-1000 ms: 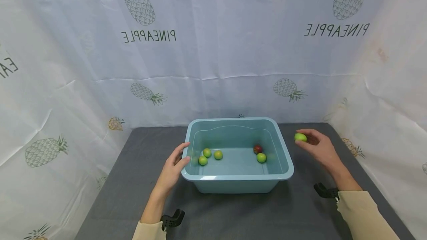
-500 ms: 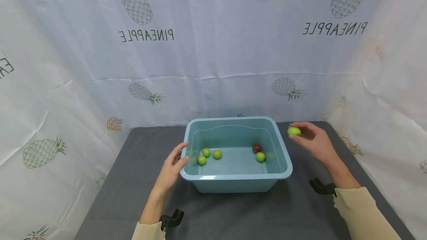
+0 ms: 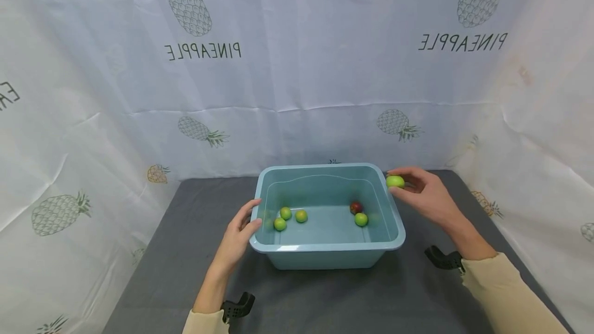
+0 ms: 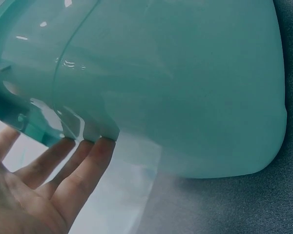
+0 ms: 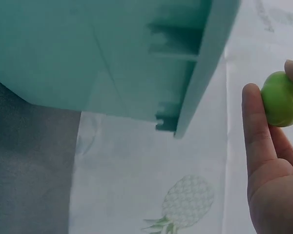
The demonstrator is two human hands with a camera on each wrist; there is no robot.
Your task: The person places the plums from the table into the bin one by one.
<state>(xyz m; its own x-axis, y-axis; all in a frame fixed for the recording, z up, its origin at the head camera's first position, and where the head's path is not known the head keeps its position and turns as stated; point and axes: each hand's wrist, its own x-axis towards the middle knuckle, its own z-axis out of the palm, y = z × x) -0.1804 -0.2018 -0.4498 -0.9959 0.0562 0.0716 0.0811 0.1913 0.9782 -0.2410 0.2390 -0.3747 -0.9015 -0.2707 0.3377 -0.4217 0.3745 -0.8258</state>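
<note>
A light blue-green plastic basin (image 3: 327, 247) stands on the dark tabletop. My left hand (image 3: 236, 233) is at its left rim; in the left wrist view the fairly straight fingers (image 4: 83, 183) touch the outer wall below the rim. My right hand (image 3: 424, 192) pinches a small, glossy, round green fruit (image 3: 395, 182) between thumb and fingers, level with the basin's back right rim. In the right wrist view this green fruit (image 5: 282, 100) is to the right of the rim. Inside the basin lie several green fruits (image 3: 301, 216) and one dark red fruit (image 3: 356, 207).
Dark grey cloth (image 3: 185, 251) covers the table around the basin. A white curtain (image 3: 315, 76) printed with pineapples hangs close behind the basin and along both sides. Each wrist wears a black camera mount (image 3: 238, 305).
My right hand has moved left with the green fruit, from beside the basin to its right rim. The left hand has kept its place at the left rim.
</note>
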